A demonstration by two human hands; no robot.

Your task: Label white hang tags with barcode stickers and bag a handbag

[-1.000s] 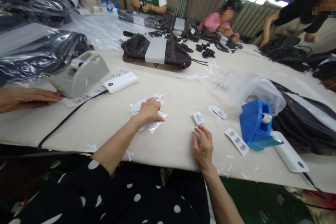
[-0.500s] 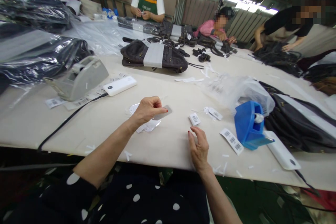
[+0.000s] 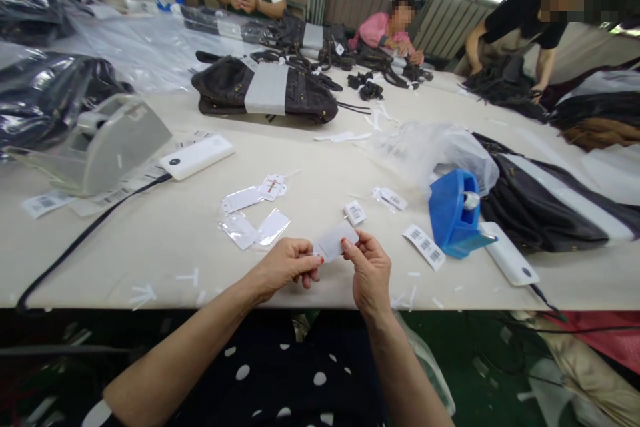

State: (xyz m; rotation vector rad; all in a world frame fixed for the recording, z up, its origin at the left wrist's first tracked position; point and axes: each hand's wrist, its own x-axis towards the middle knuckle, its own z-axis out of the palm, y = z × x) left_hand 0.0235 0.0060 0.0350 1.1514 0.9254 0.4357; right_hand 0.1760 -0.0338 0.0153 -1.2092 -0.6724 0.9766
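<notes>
A white hang tag is stretched between my two hands, just above the near part of the table. My left hand pinches its left end, thumb on top. With thumb and fingers, my right hand grips the right end. Left of them lie several loose tags, one of them a white tag, another in a clear sleeve. Just beyond my right hand sits a small stack of barcode labels. A barcode sticker strip lies farther right.
A grey tape dispenser and a white corded device stand left. On the right are a blue tape dispenser, another white device and a dark bag. A wrapped dark bag lies ahead. Several co-workers are across the table.
My left hand has brought the tag from the loose pile toward me and to the right. My right hand, empty before, now grips its other end. The view has shifted slightly.
</notes>
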